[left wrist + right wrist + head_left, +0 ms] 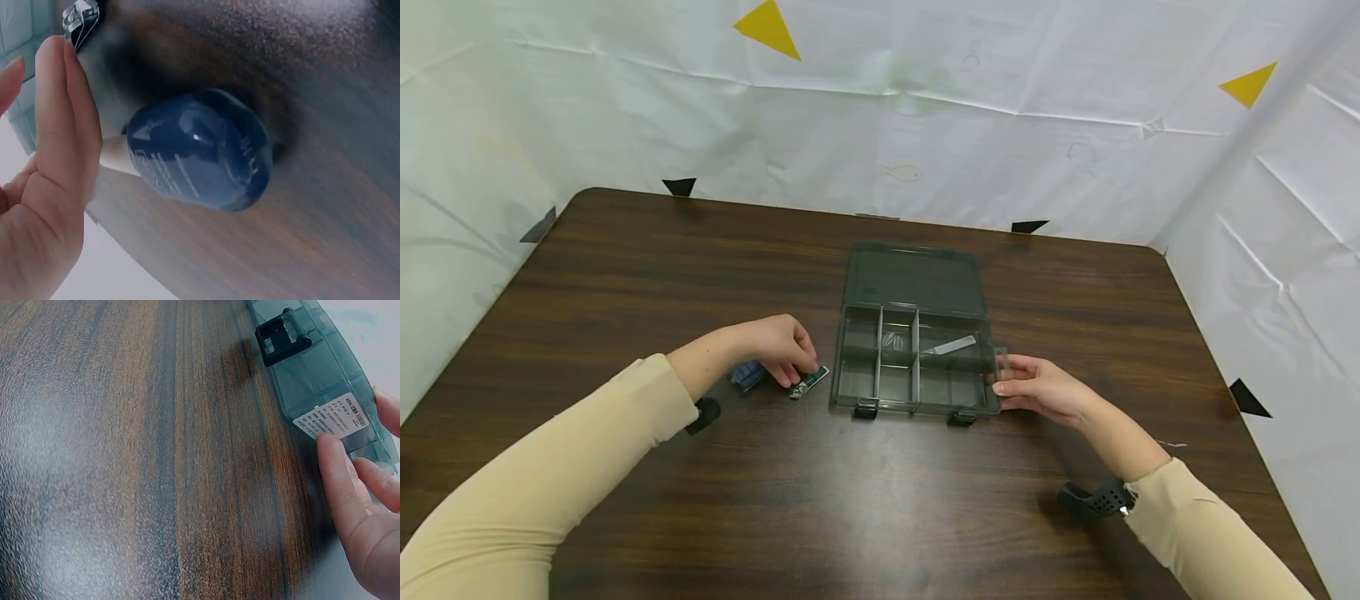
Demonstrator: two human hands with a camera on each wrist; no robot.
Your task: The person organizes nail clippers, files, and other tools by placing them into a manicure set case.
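Two hands are at work on the dark table, and going from the left I first meet my left hand. Its fingers curl down over a nail clipper, fingertips on the clipper's near end; I read this as a light pinch, though the head view does not show whether the clipper is lifted or only touched. The clipper lies flat, its long axis running diagonally from my hand up and to the right, its far end just beside the organizer box. Tucked under the heel of the same hand is a small blue bottle; in the left wrist view it fills the frame as a rounded blue bottle on its side, close to the palm but apart from it.

Next comes the box itself, lid open and laid back away from me, with dividers forming compartments. One middle compartment holds something small and clear that I cannot identify; a pale flat strip lies slanted in a right-hand compartment.

On the right, my right hand steadies the box, fingers nearly straight and pressed on its right wall, thumb beside the label. The left hand is plainly nearer the clipper, which lies just left of the box.
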